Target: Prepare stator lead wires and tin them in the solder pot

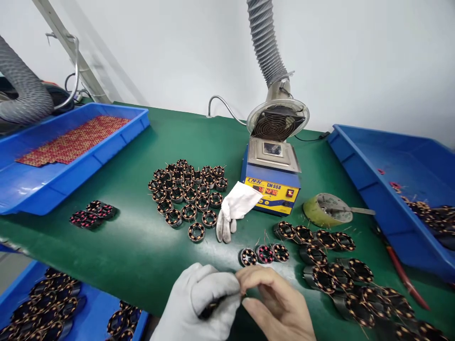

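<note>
The gloved left hand point(204, 303) grips a dark ring point(210, 309); the bare right hand point(279, 303) curls alongside, grip unclear. A machine point(272, 182) stands at one o'clock.

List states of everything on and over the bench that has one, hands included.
Left hand: gloved, closed around a dark part.
Right hand: bare, fingers curled; grip unclear.
CM558 unit: powered, red digits lit.
Fan: spinning or stopped, can't tell.
Loose glove: unworn, lying against the unit.
Round tin: open, flat stick across its rim.
Left tray: open, partly filled.
Right tray: open, partly filled.
</note>
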{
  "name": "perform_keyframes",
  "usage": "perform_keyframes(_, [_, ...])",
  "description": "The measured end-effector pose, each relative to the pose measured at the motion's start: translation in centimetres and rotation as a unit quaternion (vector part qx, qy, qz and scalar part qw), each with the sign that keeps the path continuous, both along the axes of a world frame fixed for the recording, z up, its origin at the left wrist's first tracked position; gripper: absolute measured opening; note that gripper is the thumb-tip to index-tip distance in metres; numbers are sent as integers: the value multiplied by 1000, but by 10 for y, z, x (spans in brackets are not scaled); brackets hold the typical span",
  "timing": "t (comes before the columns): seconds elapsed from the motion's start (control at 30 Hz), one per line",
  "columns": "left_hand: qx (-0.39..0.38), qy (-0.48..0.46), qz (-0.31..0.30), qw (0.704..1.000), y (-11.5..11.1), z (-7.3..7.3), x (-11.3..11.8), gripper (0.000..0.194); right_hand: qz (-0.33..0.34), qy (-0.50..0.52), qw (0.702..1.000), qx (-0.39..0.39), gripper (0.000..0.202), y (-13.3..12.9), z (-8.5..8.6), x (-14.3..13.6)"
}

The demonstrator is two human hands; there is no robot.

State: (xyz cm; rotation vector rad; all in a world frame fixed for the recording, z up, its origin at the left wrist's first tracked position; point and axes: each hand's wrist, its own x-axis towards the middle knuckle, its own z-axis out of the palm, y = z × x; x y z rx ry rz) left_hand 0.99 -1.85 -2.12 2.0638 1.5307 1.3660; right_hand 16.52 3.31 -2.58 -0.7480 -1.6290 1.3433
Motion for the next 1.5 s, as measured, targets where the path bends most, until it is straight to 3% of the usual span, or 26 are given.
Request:
perform_keyframes(0.07, [-32, -51, -22, 998, -1, -5, -1, 15, 0, 2, 999, 51, 3, 2, 0, -1])
perform_keyframes(0.2, [-58, -101, -21, 993, -4, -7, 0, 19, -7, 15, 996, 84, 11, 0, -4, -5])
perform_keyframes(0.27, [-65, -79, -19, 995, -5, -4, 1, 17, -29, 18, 998, 53, 13, -1, -3, -4])
perform_keyframes(0.37, [-92, -69, -4, 993, -5, -3, 0, 15, -118, 94, 988, -41, 17, 3, 1, 6])
perform_keyframes(0.47, [-113, -122, -14, 986, -7, -7, -1, 18, -140, 110, 983, -46, 15, 7, 2, 15])
perform_keyframes(0.57, [-191, -197, -6, 961, -12, -15, -3, 46, -74, 54, 992, -84, 15, 4, -7, 13])
perform_keyframes(0.67, [-251, -242, -38, 937, -14, -22, -3, 74, -93, 69, 975, -192, 22, -5, -14, 3])
perform_keyframes(0.77, [-220, -233, -68, 945, -8, -22, -2, 89, -114, 96, 953, -263, 30, -11, -16, -5])
perform_keyframes(0.87, [-152, -170, -37, 973, -1, -19, 0, 102, -60, 107, 948, -294, 30, -11, -18, -6])
perform_keyframes(1.0, [-121, -159, -28, 979, 4, -21, 2, 88, 19, 105, 948, -299, 23, -8, -24, -5])
perform_keyframes(1.1, [-139, -200, -5, 970, 4, -31, 2, 73, 24, 95, 946, -309, 22, -8, -22, -6])
perform_keyframes(1.23, [-161, -184, 3, 970, 2, -39, 0, 56, 43, 62, 948, -310, 26, -8, -13, -3])
perform_keyframes(1.4, [-230, -181, -27, 956, 3, -26, -1, 44, 115, 21, 935, -334, 38, -3, -11, -1])
perform_keyframes(1.5, [-226, -169, -41, 958, 4, -22, 2, 40, 90, 26, 943, -321, 45, -2, -16, -4])
